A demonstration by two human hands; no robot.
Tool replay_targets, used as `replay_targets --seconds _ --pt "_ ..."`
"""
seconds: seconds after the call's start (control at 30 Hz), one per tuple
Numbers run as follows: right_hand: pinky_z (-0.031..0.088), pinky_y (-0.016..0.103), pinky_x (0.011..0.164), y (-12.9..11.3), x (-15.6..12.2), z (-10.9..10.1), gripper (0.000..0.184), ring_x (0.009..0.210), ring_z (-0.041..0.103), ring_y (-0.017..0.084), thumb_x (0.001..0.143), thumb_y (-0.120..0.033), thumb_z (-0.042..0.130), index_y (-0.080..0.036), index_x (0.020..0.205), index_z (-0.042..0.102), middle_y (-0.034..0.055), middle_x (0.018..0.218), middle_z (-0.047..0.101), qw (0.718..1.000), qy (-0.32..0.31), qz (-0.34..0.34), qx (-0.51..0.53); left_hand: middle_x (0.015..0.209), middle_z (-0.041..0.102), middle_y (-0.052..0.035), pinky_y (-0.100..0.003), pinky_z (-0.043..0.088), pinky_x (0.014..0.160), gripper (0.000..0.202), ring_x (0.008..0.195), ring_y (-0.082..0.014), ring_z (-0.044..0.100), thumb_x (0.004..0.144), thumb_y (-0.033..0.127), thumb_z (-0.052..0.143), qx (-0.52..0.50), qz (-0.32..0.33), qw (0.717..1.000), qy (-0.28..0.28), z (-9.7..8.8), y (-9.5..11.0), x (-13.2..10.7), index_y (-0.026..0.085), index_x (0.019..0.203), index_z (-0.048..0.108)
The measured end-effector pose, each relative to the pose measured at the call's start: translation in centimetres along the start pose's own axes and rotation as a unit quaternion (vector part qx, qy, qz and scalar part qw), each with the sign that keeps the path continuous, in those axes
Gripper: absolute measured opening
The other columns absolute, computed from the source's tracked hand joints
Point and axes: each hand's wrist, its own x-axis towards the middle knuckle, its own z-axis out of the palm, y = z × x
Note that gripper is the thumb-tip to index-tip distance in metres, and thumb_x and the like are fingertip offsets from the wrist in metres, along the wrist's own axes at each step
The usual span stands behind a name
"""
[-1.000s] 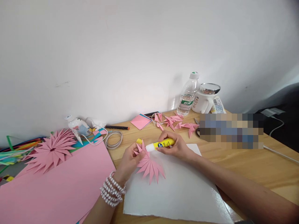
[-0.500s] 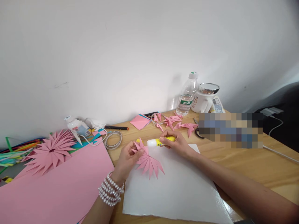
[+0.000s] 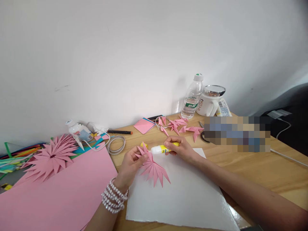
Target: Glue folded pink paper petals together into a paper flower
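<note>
Two paper flowers (image 3: pixel 151 166) (image 3: pixel 51 157), one glue stick (image 3: pixel 161 148), one mug (image 3: pixel 209 104).

The paper fan (image 3: pixel 153 168) lies on the sheet (image 3: pixel 183 199), bottle (image 3: pixel 192 98) behind.

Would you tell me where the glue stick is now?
In the head view, the glue stick is in the right hand, its tip at the pink paper flower held by the left hand.

The white mug (image 3: pixel 209 106) reads "Love"; the water bottle (image 3: pixel 192 96) label is unreadable
</note>
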Motion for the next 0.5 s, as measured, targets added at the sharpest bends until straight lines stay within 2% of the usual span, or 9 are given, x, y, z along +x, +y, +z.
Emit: replay_targets --seconds 0.23,0.5 --pt "0.03 0.023 0.043 -0.1 -0.1 -0.08 0.045 0.041 0.036 0.007 0.076 -0.057 0.05 -0.017 0.055 0.051 0.0003 0.051 0.057 0.998 -0.06 0.023 -0.021 0.06 0.043 0.0048 -0.02 0.027 0.051 0.031 0.052 -0.0068 0.035 0.064 0.038 0.071 0.002 0.015 1.0 -0.016 0.14 0.07 0.02 0.015 0.067 0.05" --pt "0.028 0.021 0.041 0.78 0.11 -0.23 0.039 0.04 0.035 0.007 0.075 -0.052 0.056 -0.016 0.059 0.056 -0.0013 0.048 0.056 0.998 -0.056 0.025 -0.016 0.061 0.046 0.0043 -0.02 0.028 0.051 0.027 0.052 -0.0065 0.037 0.068 0.036 0.068 -0.014 0.027 0.999 -0.019 -0.19 -0.29 0.03 0.016 0.068 0.05"
